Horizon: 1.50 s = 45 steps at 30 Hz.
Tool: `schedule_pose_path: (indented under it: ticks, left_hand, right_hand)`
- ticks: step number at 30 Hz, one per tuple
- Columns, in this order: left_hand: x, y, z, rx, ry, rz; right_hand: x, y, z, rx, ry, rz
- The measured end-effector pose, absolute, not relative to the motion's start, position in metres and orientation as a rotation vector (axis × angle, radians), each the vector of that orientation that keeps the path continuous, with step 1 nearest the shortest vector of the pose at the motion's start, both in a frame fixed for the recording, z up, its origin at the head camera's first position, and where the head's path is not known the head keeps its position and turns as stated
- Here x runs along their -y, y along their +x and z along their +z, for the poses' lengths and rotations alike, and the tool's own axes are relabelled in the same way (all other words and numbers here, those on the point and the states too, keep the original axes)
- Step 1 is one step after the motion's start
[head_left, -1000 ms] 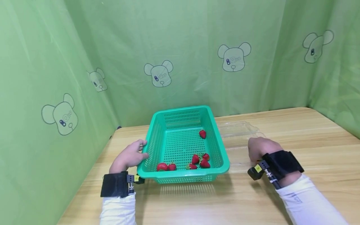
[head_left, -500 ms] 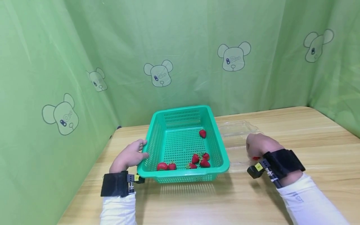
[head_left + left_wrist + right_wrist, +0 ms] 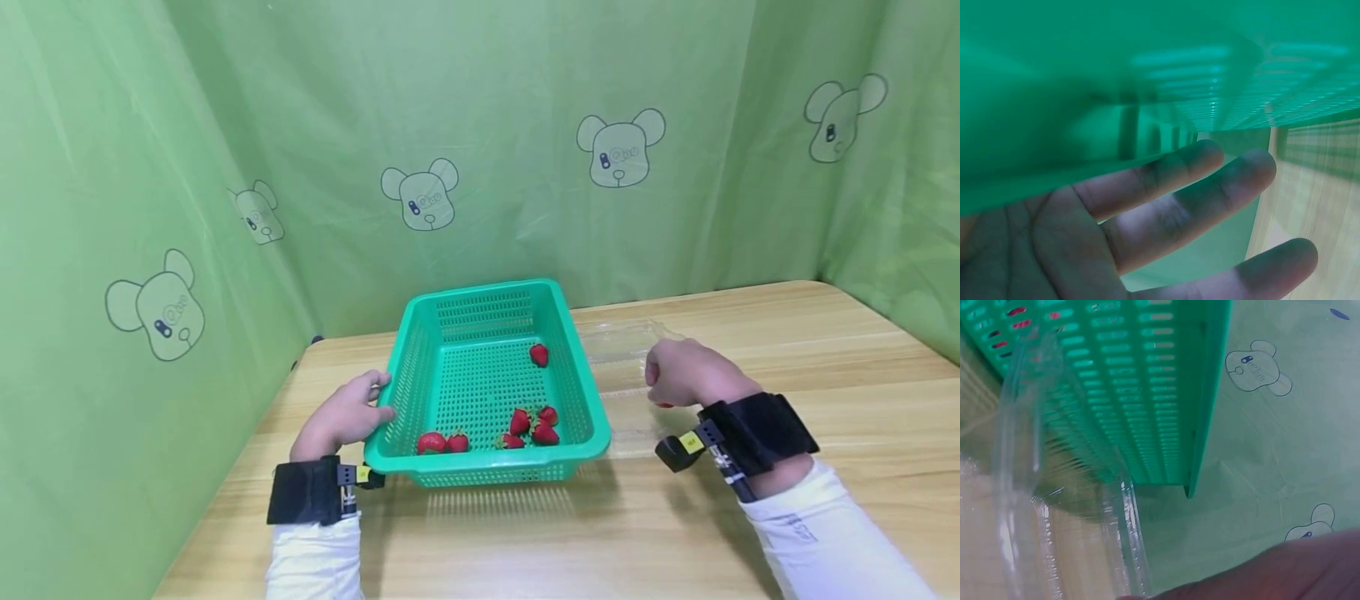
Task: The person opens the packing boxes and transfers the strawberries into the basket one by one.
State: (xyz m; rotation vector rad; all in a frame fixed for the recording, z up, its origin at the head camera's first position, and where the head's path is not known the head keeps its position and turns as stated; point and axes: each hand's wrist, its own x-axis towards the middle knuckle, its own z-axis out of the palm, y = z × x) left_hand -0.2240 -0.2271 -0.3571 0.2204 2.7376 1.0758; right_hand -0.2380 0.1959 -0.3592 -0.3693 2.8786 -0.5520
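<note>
A green perforated plastic basket (image 3: 491,475) stands on the table with several red strawberries (image 3: 544,432) on its floor, most along the near side. My left hand (image 3: 347,417) is at its left rim, thumb over the edge. In the left wrist view the fingers (image 3: 1191,212) extend fairly straight along the outside, below the rim. My right hand (image 3: 686,375) is over a clear plastic container (image 3: 618,333) to the basket's right, its fingers curled downward. A red sliver of a strawberry (image 3: 664,406) shows beneath this hand; the rest is hidden by it.
A wooden table (image 3: 825,400) carries everything, its far edge close to a green curtain (image 3: 510,167) printed with bear heads. In the right wrist view, the container's clear walls (image 3: 1022,487) stand close beside the basket's side.
My right hand has moved a little left and away from me, over the clear container, the red strawberry shifting along with it. My left hand and the basket have stayed in place.
</note>
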Motion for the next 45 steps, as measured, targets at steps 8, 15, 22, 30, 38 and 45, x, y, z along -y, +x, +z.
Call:
schedule_pose_path:
  ticks: [8, 15, 22, 30, 38, 45]
  left_hand:
    - [0.229, -0.223, -0.358, -2.723, 0.194, 1.086]
    - [0.230, -0.221, -0.359, -2.738, 0.201, 1.072]
    - [0.230, -0.221, -0.359, -2.741, 0.201, 1.076]
    - [0.231, -0.223, -0.360, -2.753, 0.210, 1.058]
    - [0.229, -0.224, -0.359, -2.760, 0.226, 1.050]
    - [0.227, -0.224, -0.358, -2.754, 0.222, 1.057]
  right_hand:
    - [-0.193, -0.236, -0.355, -2.951, -0.398, -0.588]
    - [-0.186, -0.233, -0.349, -2.993, -0.396, -0.584]
    - [-0.179, -0.229, -0.344, -3.059, -0.432, -0.596]
    - [-0.171, -0.227, -0.341, -3.114, -0.448, -0.656]
    - [-0.159, -0.222, -0.339, -3.166, -0.541, -0.730]
    - [-0.148, -0.215, -0.339, -3.225, -0.608, -0.789]
